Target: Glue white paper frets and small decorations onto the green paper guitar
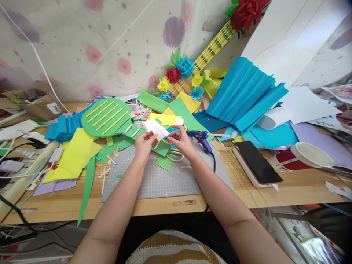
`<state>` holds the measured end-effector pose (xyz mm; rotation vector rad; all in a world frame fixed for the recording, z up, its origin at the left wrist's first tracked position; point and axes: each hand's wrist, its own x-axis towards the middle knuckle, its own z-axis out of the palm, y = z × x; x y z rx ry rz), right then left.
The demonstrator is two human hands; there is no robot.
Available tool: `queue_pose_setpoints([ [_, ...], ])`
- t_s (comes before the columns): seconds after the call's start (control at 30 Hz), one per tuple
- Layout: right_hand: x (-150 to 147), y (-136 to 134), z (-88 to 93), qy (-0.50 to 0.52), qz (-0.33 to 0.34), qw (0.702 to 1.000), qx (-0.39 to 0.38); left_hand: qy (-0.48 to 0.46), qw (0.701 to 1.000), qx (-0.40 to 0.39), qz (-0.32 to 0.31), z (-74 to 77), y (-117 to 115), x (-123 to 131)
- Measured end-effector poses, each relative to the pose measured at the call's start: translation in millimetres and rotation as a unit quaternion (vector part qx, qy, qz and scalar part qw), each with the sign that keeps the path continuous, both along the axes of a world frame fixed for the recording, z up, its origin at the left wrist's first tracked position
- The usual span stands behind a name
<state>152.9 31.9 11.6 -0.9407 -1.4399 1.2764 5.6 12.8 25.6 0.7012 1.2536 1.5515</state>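
My left hand (145,145) and my right hand (180,141) pinch a piece of white paper (155,128) between them, above the grey cutting mat (170,187). The left fingers close on its lower edge, the right fingers on its right corner. Just left of it lies a flat green guitar-like cutout (125,113) with yellow strips on its round body and short white strips on its neck. To the right of my right hand rests a blue glue gun (202,136) with a white stick in its back. Green paper scraps (164,162) lie under my hands.
A decorated yellow paper guitar (205,58) leans against the wall. Pleated blue paper (236,97), a black phone (257,161) and a red-and-white cup (298,157) stand or lie at right. Yellow sheets (70,156), a cardboard box (41,102) and cables are at left.
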Motion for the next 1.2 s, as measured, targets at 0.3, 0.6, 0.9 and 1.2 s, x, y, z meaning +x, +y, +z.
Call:
queue_pose_setpoints([
  [0.3,17,-8,18.1,-0.385,-0.012,0.922,0.046,0.008,0.995,0.029,0.1,2.4,7,-24],
  [0.6,11,-17,29.3,-0.652,0.103,0.743,0.112,-0.036,0.996,0.023,0.079,0.5,7,-27],
  [0.9,30,-22,65.2,-0.73,0.068,0.664,0.147,-0.103,0.991,0.054,0.066,-3.3,11,-33],
  [1.2,68,-32,84.3,-0.637,0.0,0.766,0.089,-0.117,0.99,0.056,0.06,-1.4,10,-33],
])
